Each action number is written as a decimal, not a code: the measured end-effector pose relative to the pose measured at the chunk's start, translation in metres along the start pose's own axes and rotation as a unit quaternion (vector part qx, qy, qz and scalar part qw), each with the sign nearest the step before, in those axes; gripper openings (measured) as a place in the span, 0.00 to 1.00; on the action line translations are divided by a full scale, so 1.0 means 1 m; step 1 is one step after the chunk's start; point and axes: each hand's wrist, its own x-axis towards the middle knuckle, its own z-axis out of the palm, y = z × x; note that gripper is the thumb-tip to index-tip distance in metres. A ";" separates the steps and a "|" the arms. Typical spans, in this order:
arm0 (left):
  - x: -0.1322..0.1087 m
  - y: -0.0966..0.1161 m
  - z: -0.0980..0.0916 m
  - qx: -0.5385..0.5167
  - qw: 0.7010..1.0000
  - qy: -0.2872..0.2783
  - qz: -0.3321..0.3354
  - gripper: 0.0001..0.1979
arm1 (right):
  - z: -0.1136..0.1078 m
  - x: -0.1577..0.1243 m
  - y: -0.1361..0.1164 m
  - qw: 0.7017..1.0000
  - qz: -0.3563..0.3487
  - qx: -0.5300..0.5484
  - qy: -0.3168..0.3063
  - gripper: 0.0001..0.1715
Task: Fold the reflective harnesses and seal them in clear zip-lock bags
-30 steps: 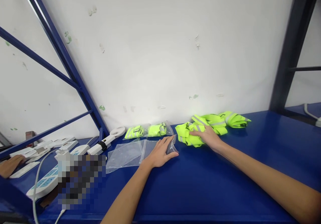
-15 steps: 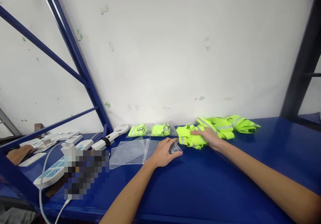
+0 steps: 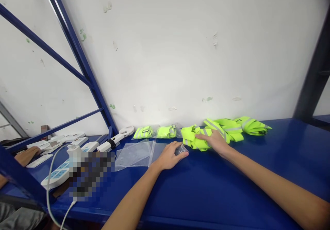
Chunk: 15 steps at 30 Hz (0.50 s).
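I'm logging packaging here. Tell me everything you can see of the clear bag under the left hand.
The clear bag is thin, glossy, see-through plastic, apparently empty, lying flat on the blue tabletop. The left hand rests on it, over its crumpled right end. A second clear bag lies against its left edge.

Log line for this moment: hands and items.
left hand: flat on clear bag | right hand: on loose yellow vest | two bagged vests behind

bagged vests (image 3: 144,132) 2 | empty clear bags (image 3: 132,153) 2 | handheld fan (image 3: 116,139) 1 | loose vests (image 3: 232,127) heap, uncountable
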 end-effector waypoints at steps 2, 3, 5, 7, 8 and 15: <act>0.000 0.004 -0.001 -0.012 1.000 0.002 0.009 0.26 | 0.000 -0.002 -0.005 1.000 -0.016 -0.019 -0.014 0.18; 0.000 0.006 -0.002 -0.019 1.000 0.005 0.015 0.25 | 0.000 -0.003 -0.008 0.999 -0.028 -0.030 -0.023 0.18; 0.000 0.008 -0.002 -0.034 0.999 0.015 0.022 0.24 | -0.001 -0.004 -0.011 0.997 -0.051 -0.048 -0.037 0.18; 0.001 0.009 -0.003 -0.047 0.998 0.031 0.026 0.24 | -0.003 -0.005 -0.013 0.995 -0.070 -0.058 -0.047 0.17; 0.001 0.009 -0.003 -0.052 0.997 0.042 0.031 0.24 | -0.004 -0.005 -0.014 0.994 -0.077 -0.063 -0.048 0.17; -0.001 0.009 -0.010 -0.070 0.983 0.142 0.093 0.21 | -0.016 -0.005 -0.017 0.987 -0.113 -0.105 -0.038 0.26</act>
